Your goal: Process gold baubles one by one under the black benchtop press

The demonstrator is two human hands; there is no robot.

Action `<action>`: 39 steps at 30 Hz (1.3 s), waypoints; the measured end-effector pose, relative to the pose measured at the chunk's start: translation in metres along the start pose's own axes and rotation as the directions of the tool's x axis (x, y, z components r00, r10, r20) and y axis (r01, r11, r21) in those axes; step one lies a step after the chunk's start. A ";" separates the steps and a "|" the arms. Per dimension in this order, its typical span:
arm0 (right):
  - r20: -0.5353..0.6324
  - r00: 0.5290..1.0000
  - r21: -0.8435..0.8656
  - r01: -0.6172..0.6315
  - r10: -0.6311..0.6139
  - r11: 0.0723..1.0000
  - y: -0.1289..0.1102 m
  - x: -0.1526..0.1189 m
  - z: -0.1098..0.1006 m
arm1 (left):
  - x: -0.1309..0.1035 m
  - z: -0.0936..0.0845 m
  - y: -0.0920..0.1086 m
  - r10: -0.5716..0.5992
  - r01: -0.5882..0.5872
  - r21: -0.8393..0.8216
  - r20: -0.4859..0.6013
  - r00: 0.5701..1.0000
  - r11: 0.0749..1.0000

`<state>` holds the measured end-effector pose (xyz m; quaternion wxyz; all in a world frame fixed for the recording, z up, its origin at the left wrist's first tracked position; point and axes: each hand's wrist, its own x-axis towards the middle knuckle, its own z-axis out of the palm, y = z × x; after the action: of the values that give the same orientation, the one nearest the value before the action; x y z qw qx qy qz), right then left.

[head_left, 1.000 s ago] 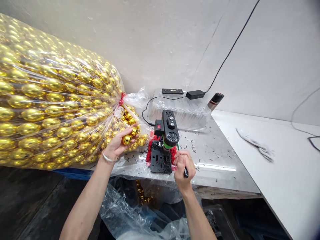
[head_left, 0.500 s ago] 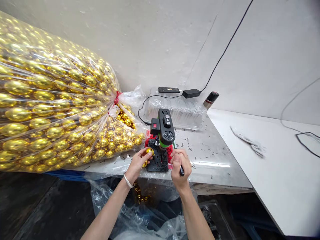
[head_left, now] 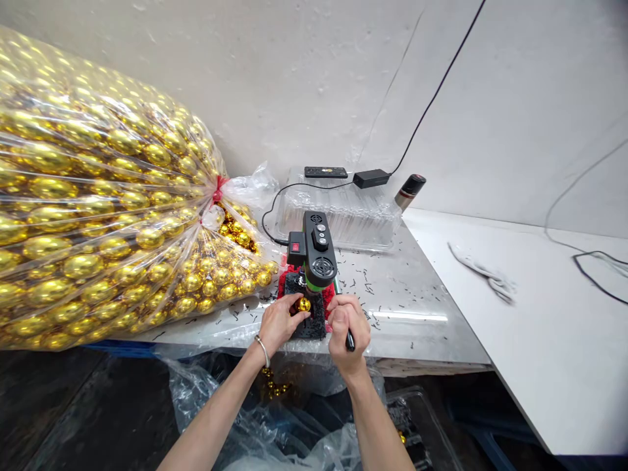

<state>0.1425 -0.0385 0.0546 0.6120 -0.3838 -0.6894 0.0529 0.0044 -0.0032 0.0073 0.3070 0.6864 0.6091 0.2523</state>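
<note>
Between the thumb and fingers of my left hand (head_left: 282, 322) is a shiny gold ball (head_left: 304, 304), held just under the head of a small black machine (head_left: 320, 252). The machine has a red switch and a green ring, and its black base (head_left: 311, 327) is strewn with dark bits. My right hand (head_left: 349, 327) is wrapped round a lever handle (head_left: 350, 341) at the machine's right side; the black end of the handle sticks out below the fist. Red material (head_left: 328, 297) shows beside the base.
A huge clear bag of gold balls (head_left: 98, 229) fills the left. Behind the machine, a clear plastic box (head_left: 343, 216) carries a phone (head_left: 326, 172) and a power adapter (head_left: 371, 178). A dark-capped bottle (head_left: 410, 191) leans nearby. Gloves (head_left: 483, 271) lie on the white table (head_left: 530, 340).
My left hand has moved right, bringing the gold ball from beside the machine to under its head. My right hand keeps its hold on the handle. The view has shifted slightly.
</note>
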 end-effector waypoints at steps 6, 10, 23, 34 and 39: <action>-0.002 1.000 -0.007 -0.007 0.007 1.000 0.003 -0.007 0.000 | 0.002 0.005 0.000 0.005 -0.005 0.049 -0.007 1.000 0.999; -0.004 0.999 -0.012 0.034 -0.034 0.999 0.017 -0.021 0.005 | 0.002 0.005 -0.001 0.001 -0.001 0.069 0.002 1.000 0.998; -0.029 0.991 -0.076 0.131 -0.133 0.988 0.040 -0.043 0.019 | 0.001 0.005 0.000 -0.019 0.019 0.089 0.005 1.000 0.996; -0.021 0.998 -0.014 -0.059 0.059 0.998 -0.011 0.015 -0.003 | -0.021 0.001 -0.009 -0.034 0.013 -0.176 -0.115 0.993 0.984; -0.044 0.998 0.004 -0.050 0.050 0.999 -0.012 0.016 0.000 | -0.080 0.016 -0.030 -0.184 0.383 -0.571 0.376 0.908 0.726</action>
<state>0.1376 -0.0374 0.0745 0.6260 -0.4011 -0.6660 0.0607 -0.0148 -0.0820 -0.0235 0.6415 0.4697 0.5344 0.2869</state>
